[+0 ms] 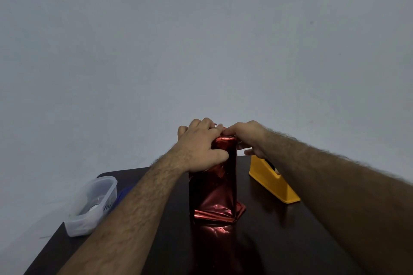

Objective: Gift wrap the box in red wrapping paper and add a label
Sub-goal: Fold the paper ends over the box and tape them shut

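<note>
Status: the tall box wrapped in shiny red foil paper (213,185) stands upright on the dark desk (279,241), about mid-desk. Sides look fully covered. The bottom end looks folded, with paper flaring out at the base; can't tell if it's taped.

Top end is in progress. Left hand (201,143) sits over the top-left corner, fingers curled over the top edge, thumb pressed against the front face, gripping box and paper. Right hand (248,138) is at the top-right; its grip looks curled onto the paper fold at the top edge, but the fingertips are mostly hidden, so exact pinch unclear.

Yellow plastic tape dispenser (273,182) sits just right of the box, partly behind the right forearm. Translucent white plastic tub (91,205) at the desk's left edge, contents unclear.

Judgement: wrapping is well past halfway. Left: finish and tape the top folds, then label. No label visible yet.
</note>
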Available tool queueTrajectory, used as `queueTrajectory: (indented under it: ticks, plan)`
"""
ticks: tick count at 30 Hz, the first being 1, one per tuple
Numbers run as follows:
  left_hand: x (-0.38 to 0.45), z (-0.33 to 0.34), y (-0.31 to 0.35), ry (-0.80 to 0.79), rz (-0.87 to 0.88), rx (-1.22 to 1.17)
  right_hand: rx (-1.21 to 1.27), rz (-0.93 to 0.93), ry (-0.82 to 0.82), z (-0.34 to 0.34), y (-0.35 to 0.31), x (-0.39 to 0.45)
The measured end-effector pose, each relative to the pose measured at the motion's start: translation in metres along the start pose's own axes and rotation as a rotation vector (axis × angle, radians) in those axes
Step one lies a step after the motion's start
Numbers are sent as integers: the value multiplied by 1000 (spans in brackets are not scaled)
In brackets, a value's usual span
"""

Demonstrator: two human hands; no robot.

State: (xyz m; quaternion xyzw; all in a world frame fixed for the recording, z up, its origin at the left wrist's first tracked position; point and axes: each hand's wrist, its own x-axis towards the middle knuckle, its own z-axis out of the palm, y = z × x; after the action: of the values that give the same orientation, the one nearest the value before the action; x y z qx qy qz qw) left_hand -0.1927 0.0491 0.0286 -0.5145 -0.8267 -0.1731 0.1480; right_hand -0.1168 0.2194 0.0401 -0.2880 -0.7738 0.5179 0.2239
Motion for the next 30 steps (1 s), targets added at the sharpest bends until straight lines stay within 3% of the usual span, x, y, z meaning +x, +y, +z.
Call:
queueTrajectory:
  ticks: [5, 11, 18, 23, 27, 30]
  plan:
    - [0, -1, -1, 10, -13, -8, 8, -22, 58, 4, -2, -1]
    - [-1, -1, -2, 27, -2, -31, -16, -17, -124, -10, 7, -2]
    - [0, 1, -1, 21, -8, 7, -6, -18, -35, -3, 2, -1]
    - [-1, 4, 3, 55, -23, 14, -128, -88, 51, -1, -2, -3]
    - [-1, 4, 3, 64, -38, 20, -73, -76, -141, -7, 4, -13]
    - [-2, 4, 5, 60, -29, 28, -90, -101, -136, -10, 9, -12]
